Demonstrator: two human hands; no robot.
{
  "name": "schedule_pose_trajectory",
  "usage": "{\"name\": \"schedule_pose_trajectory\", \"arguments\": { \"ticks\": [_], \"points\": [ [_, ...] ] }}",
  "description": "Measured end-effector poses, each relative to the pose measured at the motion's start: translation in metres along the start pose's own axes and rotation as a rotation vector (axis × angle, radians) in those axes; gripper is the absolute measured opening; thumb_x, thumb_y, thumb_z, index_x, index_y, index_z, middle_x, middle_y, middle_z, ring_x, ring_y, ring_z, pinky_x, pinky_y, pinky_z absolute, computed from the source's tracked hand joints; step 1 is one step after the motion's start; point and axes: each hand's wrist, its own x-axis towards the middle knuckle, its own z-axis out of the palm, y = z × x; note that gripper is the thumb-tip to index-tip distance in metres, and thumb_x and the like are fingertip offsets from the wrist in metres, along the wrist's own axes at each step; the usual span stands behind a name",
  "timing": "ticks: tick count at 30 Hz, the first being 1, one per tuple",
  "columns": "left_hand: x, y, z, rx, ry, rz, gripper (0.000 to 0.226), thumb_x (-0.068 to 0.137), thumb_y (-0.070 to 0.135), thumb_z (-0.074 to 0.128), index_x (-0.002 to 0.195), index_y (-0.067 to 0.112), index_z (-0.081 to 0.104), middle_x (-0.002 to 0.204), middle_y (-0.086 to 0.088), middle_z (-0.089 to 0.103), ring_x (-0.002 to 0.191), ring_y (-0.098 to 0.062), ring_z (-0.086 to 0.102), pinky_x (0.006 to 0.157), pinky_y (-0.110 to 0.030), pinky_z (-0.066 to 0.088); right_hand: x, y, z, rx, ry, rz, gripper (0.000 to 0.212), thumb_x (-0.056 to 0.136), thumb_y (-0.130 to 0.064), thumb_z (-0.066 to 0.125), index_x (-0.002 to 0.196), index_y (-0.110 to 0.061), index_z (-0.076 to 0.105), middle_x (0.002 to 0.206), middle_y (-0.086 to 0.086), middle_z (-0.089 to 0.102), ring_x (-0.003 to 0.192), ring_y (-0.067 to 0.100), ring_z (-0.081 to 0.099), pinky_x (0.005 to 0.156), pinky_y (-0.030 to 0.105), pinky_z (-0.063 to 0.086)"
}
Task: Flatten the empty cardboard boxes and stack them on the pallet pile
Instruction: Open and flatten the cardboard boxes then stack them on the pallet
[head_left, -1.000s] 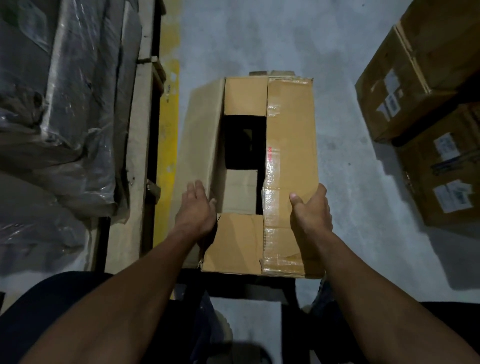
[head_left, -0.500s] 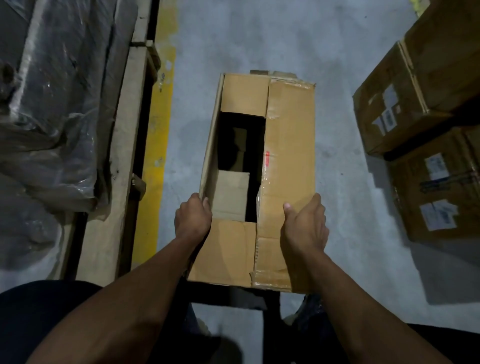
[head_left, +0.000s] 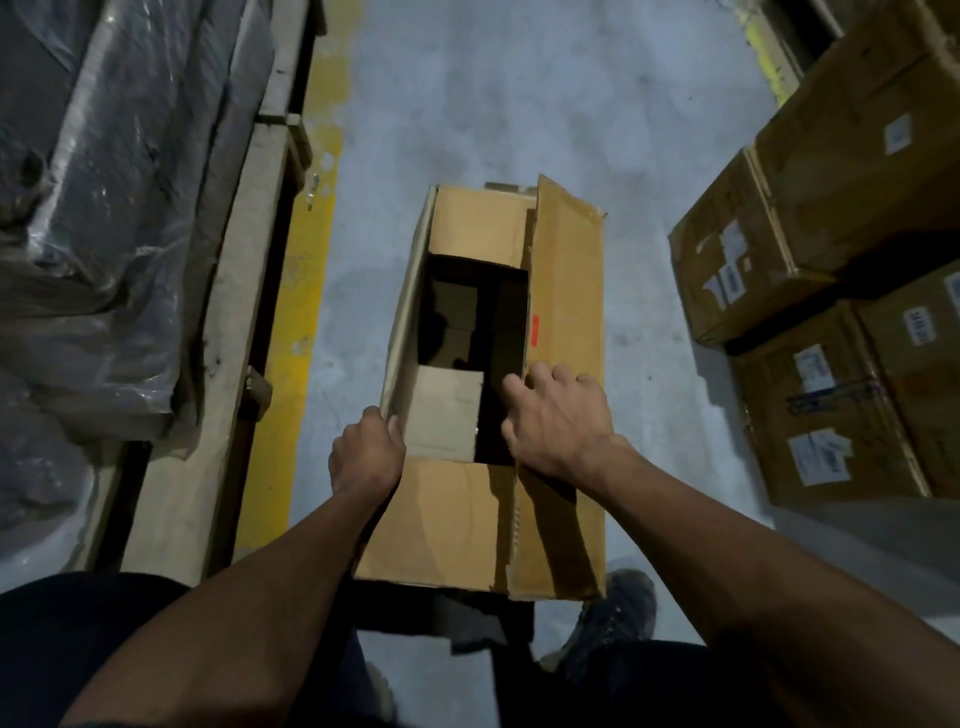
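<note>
An empty brown cardboard box stands on the grey floor in front of me, its top partly open and dark inside. The long right flap lies flat over the top; short flaps show at the far and near ends. My left hand grips the box's upper left edge near the near end, fingers curled over it. My right hand rests on the inner edge of the right flap, fingertips curling over that edge at the opening.
A wooden pallet with plastic-wrapped goods runs along the left, beside a yellow floor line. Labelled, sealed cartons are stacked at the right. My shoe shows below the box.
The box has been set lower and further from me. My right hand moved from the flap's outer side to its inner edge by the opening. My left hand kept its hold on the left edge.
</note>
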Motion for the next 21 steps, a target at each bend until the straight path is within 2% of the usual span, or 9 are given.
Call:
{"name": "schedule_pose_trajectory", "arguments": {
  "ticks": [3,6,12,15,17,19,21],
  "points": [
    [-0.001,-0.001,-0.001,0.004,-0.006,-0.004,0.037,0.106,0.033,0.039,0.117,0.001,0.054,0.112,-0.024,0.063,0.104,-0.043,0.058,0.076,-0.040,0.039,-0.013,0.006,-0.016,0.070,0.037,0.103,0.030,0.100,-0.037,0.047,0.123,-0.019,0.045,0.116,0.007,0.055,0.095,0.023,0.056,0.071,0.033,0.044],
    [-0.003,-0.002,-0.003,0.009,-0.004,-0.004,0.037,0.106,0.033,0.039,0.117,0.001,0.054,0.112,-0.025,0.063,0.104,-0.043,0.058,0.077,-0.041,0.041,-0.030,0.023,-0.029,0.165,0.089,0.310,0.027,0.096,-0.024,0.057,0.117,-0.015,0.043,0.107,0.007,0.057,0.081,0.021,0.052,0.064,0.032,0.041],
    [-0.008,0.004,-0.005,0.014,0.001,-0.002,0.037,0.106,0.033,0.039,0.116,0.000,0.053,0.114,-0.027,0.061,0.105,-0.045,0.056,0.077,-0.041,0.039,-0.056,0.069,-0.009,0.323,0.194,0.723,0.026,0.098,-0.017,0.051,0.121,-0.013,0.040,0.107,0.012,0.058,0.083,0.023,0.051,0.067,0.038,0.042],
    [-0.007,0.002,-0.004,0.023,0.002,-0.016,0.037,0.106,0.034,0.039,0.116,0.000,0.053,0.114,-0.026,0.060,0.106,-0.046,0.055,0.079,-0.042,0.040,-0.059,0.082,0.013,0.393,0.118,0.812,0.036,0.094,-0.021,0.057,0.126,-0.016,0.039,0.117,0.015,0.053,0.100,0.030,0.054,0.079,0.044,0.047],
    [-0.004,0.001,-0.002,0.035,0.006,-0.018,0.037,0.106,0.034,0.039,0.116,0.001,0.053,0.114,-0.026,0.061,0.106,-0.045,0.056,0.079,-0.042,0.040,-0.055,0.086,0.028,0.365,0.032,0.852,0.041,0.094,-0.027,0.053,0.131,-0.018,0.038,0.130,0.017,0.046,0.118,0.033,0.046,0.093,0.048,0.040],
    [-0.002,-0.002,-0.001,0.045,0.014,-0.018,0.038,0.106,0.035,0.040,0.116,0.001,0.053,0.113,-0.026,0.061,0.105,-0.046,0.056,0.077,-0.042,0.038,-0.048,0.086,0.044,0.290,-0.064,0.858,0.053,0.098,-0.043,0.043,0.143,-0.016,0.034,0.148,0.019,0.034,0.134,0.035,0.033,0.105,0.051,0.031],
    [0.001,-0.004,0.002,0.051,0.026,-0.014,0.038,0.106,0.035,0.041,0.117,0.000,0.053,0.112,-0.026,0.061,0.104,-0.046,0.056,0.076,-0.042,0.039,-0.041,0.083,0.058,0.333,-0.154,0.852,0.079,0.097,-0.063,0.032,0.155,-0.011,0.021,0.160,0.019,0.018,0.145,0.037,0.020,0.114,0.054,0.023]
  ]
}}
